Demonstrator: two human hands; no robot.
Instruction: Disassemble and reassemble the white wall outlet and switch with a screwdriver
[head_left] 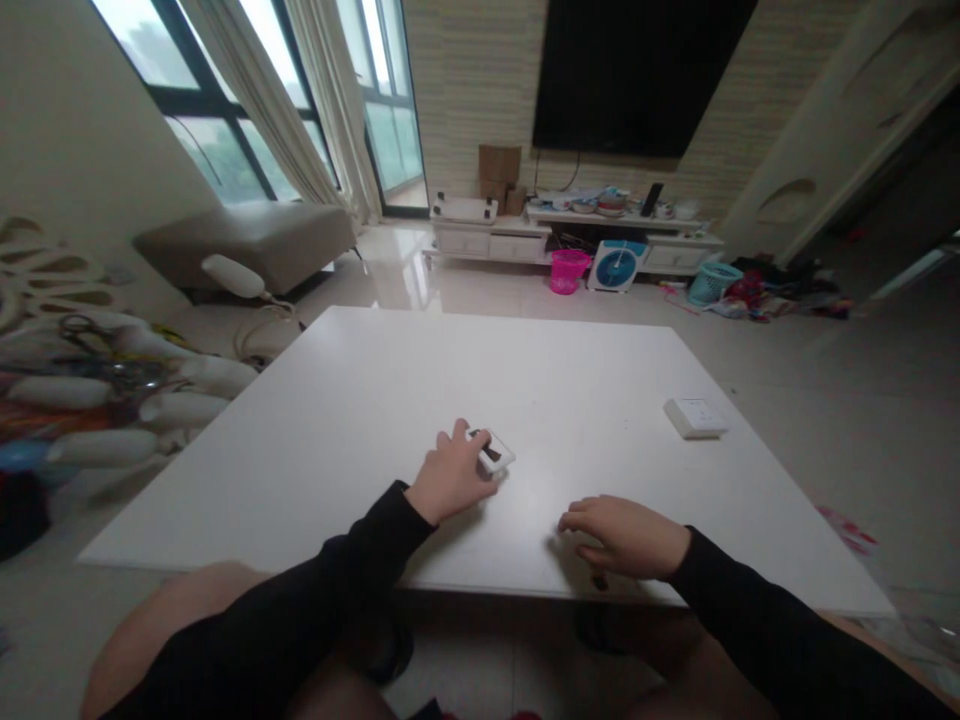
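My left hand (452,474) grips a small white square piece (496,455) with a dark patch on its upper face, near the middle of the white table (420,370). The fingers reach over its far side and the thumb is on the near side; I cannot make out its exact kind. Close to the table's front edge, my right hand (626,535) hovers with bent fingers, thumb apart from them, and nothing visible in it. Just below that hand is a small dark thing (598,580) at the edge, too small to name.
A flat white box (696,418) lies toward the table's right side. Beyond the table stand a pink basket (568,271), a blue fan (617,265) and a low white cabinet (465,243). Cluttered white-armed racks (105,447) are at the left, with a bench (251,245) behind.
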